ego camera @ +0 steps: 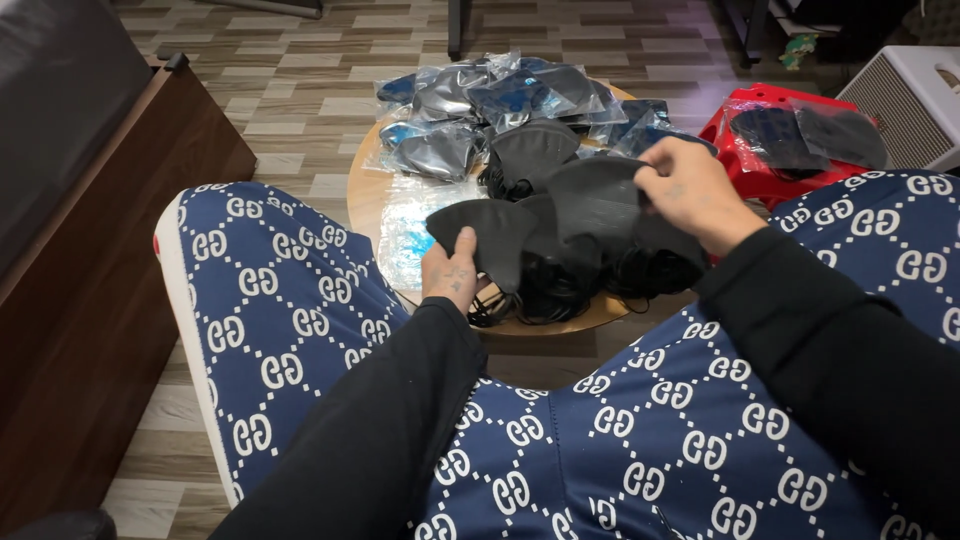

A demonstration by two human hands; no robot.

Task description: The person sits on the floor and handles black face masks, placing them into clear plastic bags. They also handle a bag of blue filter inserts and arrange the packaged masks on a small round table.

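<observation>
Head view: left hand (452,272) pinches one black fabric face mask (490,235) by its edge; right hand (690,190) grips another black mask (595,195) above the round wooden table (362,190), separating them from the pile.

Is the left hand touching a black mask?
Touching. The head view shows the left hand with its thumb pressed onto a black mask, with no gap between them, above the round table.

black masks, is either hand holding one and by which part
Left hand pinches a black face mask at its lower edge. Right hand grips another black mask by its upper right edge.
</observation>
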